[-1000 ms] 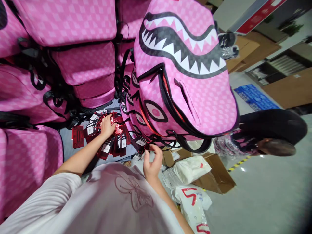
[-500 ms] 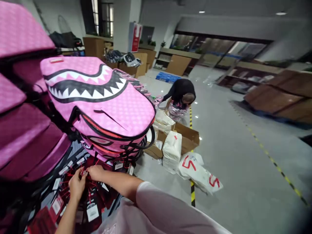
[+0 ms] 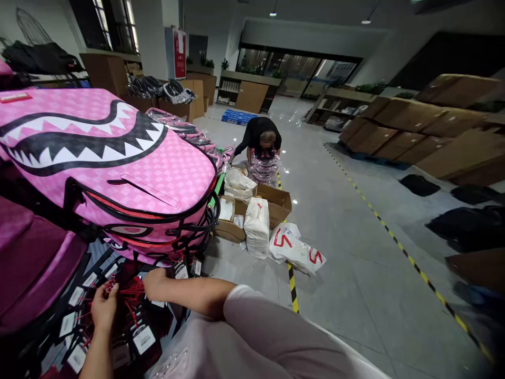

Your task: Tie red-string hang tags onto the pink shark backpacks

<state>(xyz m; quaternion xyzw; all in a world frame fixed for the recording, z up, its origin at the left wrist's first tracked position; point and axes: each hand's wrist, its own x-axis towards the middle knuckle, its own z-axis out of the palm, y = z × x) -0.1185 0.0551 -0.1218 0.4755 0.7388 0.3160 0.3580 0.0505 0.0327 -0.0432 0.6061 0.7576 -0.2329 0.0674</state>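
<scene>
From here, the two hands have just drawn apart, at the near side of the pink shark-mouth backpack [image 3: 169, 168]. The left hand [image 3: 104, 310] has its fingers pinched on a bunch of red cords [image 3: 133, 288], and seems now to steady them alone. The right hand [image 3: 155, 284] sits beside the cords, closer to the backpack; its fingertips are hidden, so I can't tell its grip. Barcoded hang tags [image 3: 143, 339] fan around the cords, below the backpack.
</scene>
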